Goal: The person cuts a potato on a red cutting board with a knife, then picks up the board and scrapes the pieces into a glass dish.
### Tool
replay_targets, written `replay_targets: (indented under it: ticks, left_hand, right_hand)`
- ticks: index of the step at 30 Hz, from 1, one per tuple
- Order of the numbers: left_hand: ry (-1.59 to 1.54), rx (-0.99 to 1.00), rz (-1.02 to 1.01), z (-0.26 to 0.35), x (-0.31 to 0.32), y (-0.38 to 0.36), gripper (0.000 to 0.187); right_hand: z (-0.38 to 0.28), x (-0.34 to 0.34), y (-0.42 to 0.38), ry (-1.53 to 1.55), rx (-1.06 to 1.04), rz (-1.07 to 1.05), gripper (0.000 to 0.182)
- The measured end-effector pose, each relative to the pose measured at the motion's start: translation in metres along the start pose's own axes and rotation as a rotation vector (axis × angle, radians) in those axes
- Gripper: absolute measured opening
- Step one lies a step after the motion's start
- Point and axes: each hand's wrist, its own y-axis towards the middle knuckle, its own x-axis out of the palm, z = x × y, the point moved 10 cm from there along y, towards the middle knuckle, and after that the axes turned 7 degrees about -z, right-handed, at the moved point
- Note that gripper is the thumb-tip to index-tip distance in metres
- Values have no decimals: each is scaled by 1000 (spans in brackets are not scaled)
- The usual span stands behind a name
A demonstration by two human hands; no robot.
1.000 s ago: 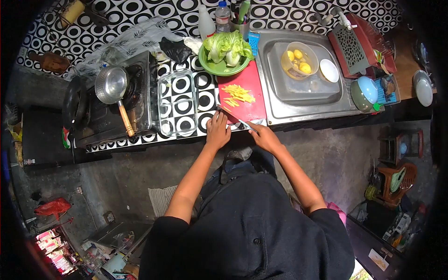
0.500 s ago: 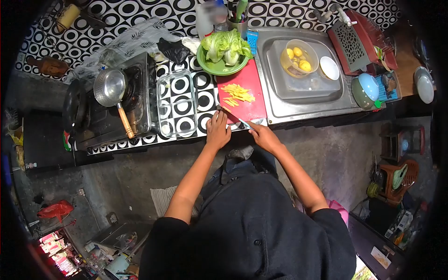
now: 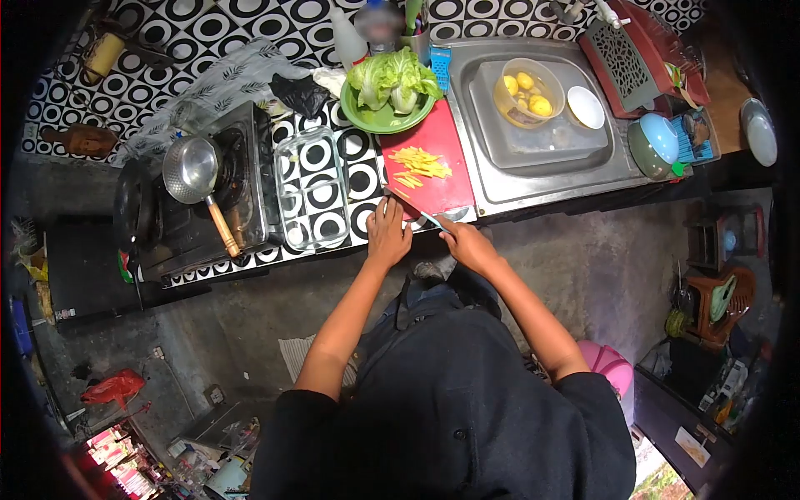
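Observation:
In the head view, my right hand (image 3: 468, 246) is closed around the pale handle of a knife (image 3: 429, 218), whose blade points left across the near part of a red cutting board (image 3: 450, 187). Fingers bent forward, my left hand (image 3: 388, 237) rests at the board's near left corner, close to the blade. Whatever lies under its fingertips is hidden. Yellow vegetable sticks (image 3: 419, 162) form a loose pile on the board, just beyond the knife. Behind them, a green bowl (image 3: 379, 125) with leafy lettuce (image 3: 398, 83) overlaps the board's far end.
Left of the board stands a clear glass dish (image 3: 312, 187), then a stove (image 3: 250, 167) bearing a saucepan (image 3: 192, 171). To the right, a steel sink (image 3: 542, 179) has a plastic tub (image 3: 527, 92) of yellow peeled pieces and a white bowl (image 3: 585, 108). A dish rack (image 3: 621, 62) stands beyond.
The whole view has shifted slightly, with the counter sitting a little more to the left. Both hands stay at the board's near edge, and the knife remains in my right hand.

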Motion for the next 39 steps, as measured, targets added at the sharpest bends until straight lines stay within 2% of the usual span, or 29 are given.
replay_targets:
  ticks: [13,19,31,39]
  left_hand:
    - [5,-10,-13,-1,2,0,58]
    - [-12,2,-21,1,-1,1,58]
    - [-5,-5,-43,0,-1,2,59]
    - [-3,-7,-61,-1,0,3,64]
  right_hand:
    - [-8,-11,4,-9,45,-55,44]
    - [-13,-12,5,23,-18,-26,45]
    - [-8,-9,6,-18,99,-82,42]
    - [-6,-10,7,2,108,-77,42]
